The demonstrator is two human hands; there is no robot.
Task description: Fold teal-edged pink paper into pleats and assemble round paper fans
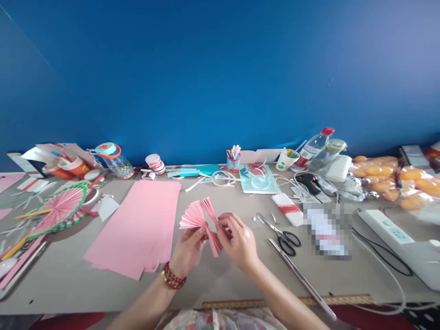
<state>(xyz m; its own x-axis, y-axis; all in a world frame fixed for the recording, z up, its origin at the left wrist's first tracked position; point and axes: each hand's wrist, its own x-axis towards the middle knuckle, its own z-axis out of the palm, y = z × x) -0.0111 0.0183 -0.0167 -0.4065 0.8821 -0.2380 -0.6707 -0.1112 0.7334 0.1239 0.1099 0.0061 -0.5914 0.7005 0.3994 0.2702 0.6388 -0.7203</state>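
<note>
A pink pleated paper fan (193, 214), narrow at its middle and spread at the ends, is held just above the table between both hands. My left hand (189, 250), with a red bead bracelet (173, 277) at the wrist, pinches it near the gathered middle. On its other side, my right hand (240, 240) has its thumb and fingers closed on the folds of the right part. One pleated strip stands up and another points down between the hands. Flat pink paper sheets (137, 224) lie in a loose stack left of my left hand.
Black-handled scissors (288, 242) and a long thin bar (302, 277) lie right of my right hand. A green-edged pink fan (57, 211) rests at left. Cups, a water bottle (313, 146), cables and a power strip (395, 233) occupy the back and right.
</note>
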